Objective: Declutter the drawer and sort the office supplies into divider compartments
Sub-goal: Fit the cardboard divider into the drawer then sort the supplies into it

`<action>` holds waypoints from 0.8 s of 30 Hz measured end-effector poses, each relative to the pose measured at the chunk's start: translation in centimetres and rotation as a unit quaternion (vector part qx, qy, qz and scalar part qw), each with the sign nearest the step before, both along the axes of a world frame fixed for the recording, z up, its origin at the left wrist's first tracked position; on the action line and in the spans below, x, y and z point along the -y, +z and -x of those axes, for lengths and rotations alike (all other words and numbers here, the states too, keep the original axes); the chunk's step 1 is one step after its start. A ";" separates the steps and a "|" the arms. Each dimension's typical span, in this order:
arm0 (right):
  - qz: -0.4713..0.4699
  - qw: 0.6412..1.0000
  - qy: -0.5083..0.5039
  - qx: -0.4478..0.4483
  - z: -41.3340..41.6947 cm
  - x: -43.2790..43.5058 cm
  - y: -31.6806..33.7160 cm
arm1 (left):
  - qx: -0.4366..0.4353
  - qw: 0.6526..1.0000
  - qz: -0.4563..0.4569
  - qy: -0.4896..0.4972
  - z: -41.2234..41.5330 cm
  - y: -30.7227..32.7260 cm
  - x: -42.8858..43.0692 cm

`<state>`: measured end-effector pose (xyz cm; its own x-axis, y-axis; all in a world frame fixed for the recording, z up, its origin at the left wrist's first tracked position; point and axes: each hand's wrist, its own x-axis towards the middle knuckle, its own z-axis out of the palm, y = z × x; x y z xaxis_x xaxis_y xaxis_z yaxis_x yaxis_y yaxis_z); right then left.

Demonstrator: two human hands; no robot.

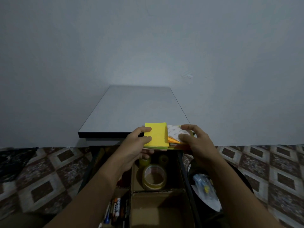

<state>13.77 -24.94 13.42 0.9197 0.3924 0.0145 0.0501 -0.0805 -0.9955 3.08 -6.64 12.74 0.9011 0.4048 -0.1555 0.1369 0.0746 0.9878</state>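
Left hand [136, 145]: in the head view we see it gripping the yellow note pad [156, 134] by its left edge, two fingertips on top and the other fingers beneath.
Right hand [199, 145]: it holds the white-backed pad [174, 131], fingers curled over its right side. Orange sheets fan out below.
Pads: we see them side by side and touching, above the drawer's far end, at the near edge of the desk top [134, 109].
Drawer [185, 178]: open beneath the hands, split by cardboard dividers [158, 190].
Tape rolls [154, 176]: one large with two small behind it, in the middle right compartment.
Markers [115, 209]: in the near left compartment.
Bin [248, 183]: black, just right of the drawer.
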 end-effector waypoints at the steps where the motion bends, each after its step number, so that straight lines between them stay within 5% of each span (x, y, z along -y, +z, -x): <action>1: -0.009 1.000 0.005 -0.012 0.2 0.1 0.0 | 0.001 1.000 0.012 -0.010 0.2 -0.1 0.0; 12: -0.091 0.992 -0.011 -0.090 2.2 1.3 -0.5 | 0.029 0.999 -0.015 -0.017 3.4 -1.2 -0.6; 24: -0.078 0.992 -0.025 -0.100 2.9 3.2 -1.2 | -0.105 0.927 -0.160 -0.324 6.9 -4.3 1.3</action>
